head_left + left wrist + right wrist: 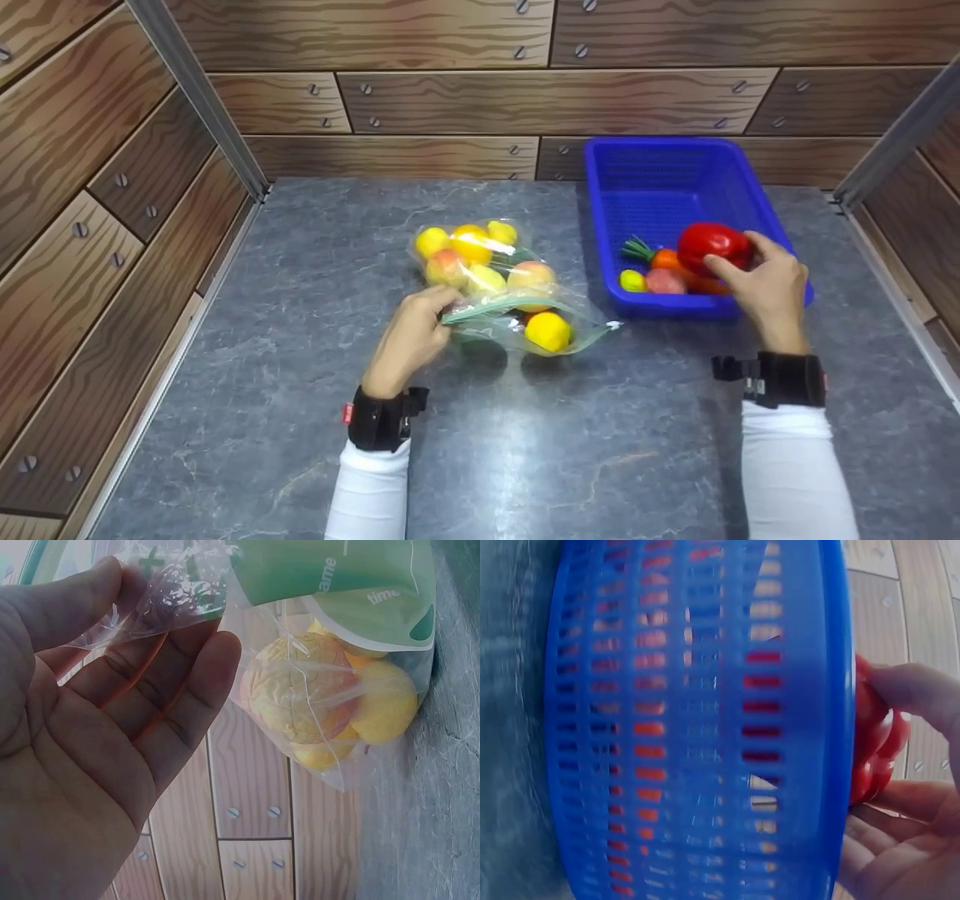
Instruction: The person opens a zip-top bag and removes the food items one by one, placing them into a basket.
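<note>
My right hand (pixel 776 289) grips a red bell pepper (pixel 712 247) over the near right part of a blue basket (pixel 600 225). In the right wrist view the bell pepper (pixel 874 739) shows past the basket's rim, between thumb and fingers. A clear zip bag (pixel 480 307) with a green seal lies at the middle of the table. It holds several yellow and peach-coloured fruits, with a yellow one (pixel 547 331) near its mouth. My left hand (pixel 409 330) pinches the bag's left edge by the seal; in the left wrist view the thumb presses the plastic against the fingers.
Inside the basket lie a carrot (pixel 666 259) with green tops, a small yellow fruit (pixel 632 281) and a pinkish round fruit (pixel 665 282). Wood-patterned walls (pixel 450 101) enclose the grey table (pixel 262 375) at the back and sides.
</note>
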Motion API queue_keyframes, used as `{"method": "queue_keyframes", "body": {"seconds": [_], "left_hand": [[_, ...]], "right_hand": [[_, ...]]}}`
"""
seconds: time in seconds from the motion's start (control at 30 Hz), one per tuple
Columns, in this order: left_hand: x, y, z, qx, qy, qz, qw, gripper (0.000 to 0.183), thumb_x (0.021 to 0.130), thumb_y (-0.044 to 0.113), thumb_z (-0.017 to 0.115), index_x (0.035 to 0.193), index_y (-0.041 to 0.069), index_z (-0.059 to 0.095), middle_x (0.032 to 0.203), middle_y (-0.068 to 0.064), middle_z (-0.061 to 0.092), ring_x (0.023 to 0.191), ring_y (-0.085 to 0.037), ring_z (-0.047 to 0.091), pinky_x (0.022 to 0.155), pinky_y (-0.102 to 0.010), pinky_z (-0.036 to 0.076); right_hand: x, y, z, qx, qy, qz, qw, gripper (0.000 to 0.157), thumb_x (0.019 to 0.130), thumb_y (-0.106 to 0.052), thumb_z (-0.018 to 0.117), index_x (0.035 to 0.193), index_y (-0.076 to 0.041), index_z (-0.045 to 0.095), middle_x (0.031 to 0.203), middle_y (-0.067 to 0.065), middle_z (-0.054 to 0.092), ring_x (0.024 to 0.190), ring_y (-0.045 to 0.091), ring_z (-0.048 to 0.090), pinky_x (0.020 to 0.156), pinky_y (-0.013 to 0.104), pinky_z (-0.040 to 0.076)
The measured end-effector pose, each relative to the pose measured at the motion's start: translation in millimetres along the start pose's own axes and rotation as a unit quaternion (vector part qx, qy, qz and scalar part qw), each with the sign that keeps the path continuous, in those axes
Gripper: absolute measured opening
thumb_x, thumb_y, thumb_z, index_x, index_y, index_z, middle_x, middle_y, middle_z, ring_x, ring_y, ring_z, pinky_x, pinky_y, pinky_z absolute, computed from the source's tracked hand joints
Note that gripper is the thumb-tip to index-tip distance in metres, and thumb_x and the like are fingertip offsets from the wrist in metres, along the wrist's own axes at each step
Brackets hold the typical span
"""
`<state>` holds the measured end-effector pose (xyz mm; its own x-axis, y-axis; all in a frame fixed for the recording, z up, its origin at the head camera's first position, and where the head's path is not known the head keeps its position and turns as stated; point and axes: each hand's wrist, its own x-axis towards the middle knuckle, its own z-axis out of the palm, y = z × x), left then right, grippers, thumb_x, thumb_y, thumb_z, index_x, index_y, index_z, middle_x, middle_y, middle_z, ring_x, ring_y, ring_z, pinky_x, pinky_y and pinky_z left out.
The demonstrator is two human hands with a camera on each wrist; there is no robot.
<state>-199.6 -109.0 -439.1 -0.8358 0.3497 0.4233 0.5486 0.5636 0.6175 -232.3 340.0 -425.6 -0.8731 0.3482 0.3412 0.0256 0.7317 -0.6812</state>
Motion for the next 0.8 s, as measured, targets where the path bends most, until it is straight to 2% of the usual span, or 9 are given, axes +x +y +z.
{"method": "queue_keyframes", "body": {"seconds": [0.1, 0.2, 0.33, 0.53, 0.63, 0.8], "left_hand": [[-0.2, -0.1, -0.1, 0.001, 0.0, 0.001, 1.0, 0.033, 0.075, -0.02, 0.06, 0.094, 0.004, 0.073, 0.115, -0.015, 0.074, 0.101, -0.031, 0.071, 0.091, -0.04, 0.059], [-0.4, -0.2, 0.3, 0.0, -0.001, 0.003, 1.0, 0.032, 0.076, -0.02, 0.06, 0.094, 0.003, 0.073, 0.12, -0.017, 0.073, 0.104, -0.033, 0.071, 0.093, -0.041, 0.058], [-0.4, -0.6, 1.5, 0.001, 0.0, 0.004, 1.0, 0.03, 0.077, -0.019, 0.061, 0.093, 0.003, 0.073, 0.118, -0.017, 0.073, 0.103, -0.033, 0.072, 0.092, -0.041, 0.059], [-1.0, 1.2, 2.1, 0.007, 0.002, 0.004, 1.0, 0.028, 0.077, -0.018, 0.061, 0.091, 0.004, 0.072, 0.101, -0.01, 0.074, 0.09, -0.027, 0.07, 0.083, -0.04, 0.059], [-0.8, 1.4, 2.5, 0.008, 0.003, 0.004, 1.0, 0.027, 0.078, -0.017, 0.062, 0.09, 0.005, 0.071, 0.097, -0.009, 0.073, 0.087, -0.025, 0.069, 0.08, -0.04, 0.058], [0.2, 1.7, 2.4, 0.009, 0.004, 0.005, 0.9999, 0.027, 0.077, -0.018, 0.062, 0.09, 0.005, 0.072, 0.102, -0.011, 0.075, 0.089, -0.027, 0.07, 0.082, -0.041, 0.059]], "right_hand": [[7.5, 6.1, -3.4, -0.025, -0.015, -0.004, 1.0, 0.063, 0.085, -0.022, 0.081, 0.136, 0.009, 0.06, 0.124, 0.036, 0.064, 0.112, 0.05, 0.061, 0.096, 0.054, 0.046], [12.6, 12.3, -4.3, -0.044, -0.04, -0.001, 0.998, 0.063, 0.087, -0.02, 0.078, 0.138, 0.011, 0.055, 0.128, 0.039, 0.06, 0.118, 0.055, 0.056, 0.103, 0.062, 0.043], [14.8, 18.5, -2.5, -0.064, -0.061, 0.008, 0.996, 0.066, 0.088, -0.018, 0.076, 0.14, 0.014, 0.051, 0.135, 0.042, 0.053, 0.125, 0.058, 0.049, 0.108, 0.065, 0.038], [14.6, 23.9, 0.0, -0.06, -0.052, 0.009, 0.997, 0.059, 0.088, -0.012, 0.071, 0.137, 0.015, 0.052, 0.132, 0.041, 0.051, 0.124, 0.057, 0.047, 0.109, 0.065, 0.035], [14.2, 25.6, -0.7, -0.063, -0.051, 0.0, 0.997, 0.051, 0.088, -0.011, 0.067, 0.131, 0.015, 0.057, 0.128, 0.04, 0.055, 0.122, 0.057, 0.049, 0.106, 0.065, 0.037], [13.7, 26.5, -0.7, -0.071, -0.054, -0.026, 0.996, 0.038, 0.088, -0.012, 0.065, 0.117, 0.013, 0.067, 0.116, 0.037, 0.064, 0.11, 0.056, 0.057, 0.095, 0.064, 0.043]]}}
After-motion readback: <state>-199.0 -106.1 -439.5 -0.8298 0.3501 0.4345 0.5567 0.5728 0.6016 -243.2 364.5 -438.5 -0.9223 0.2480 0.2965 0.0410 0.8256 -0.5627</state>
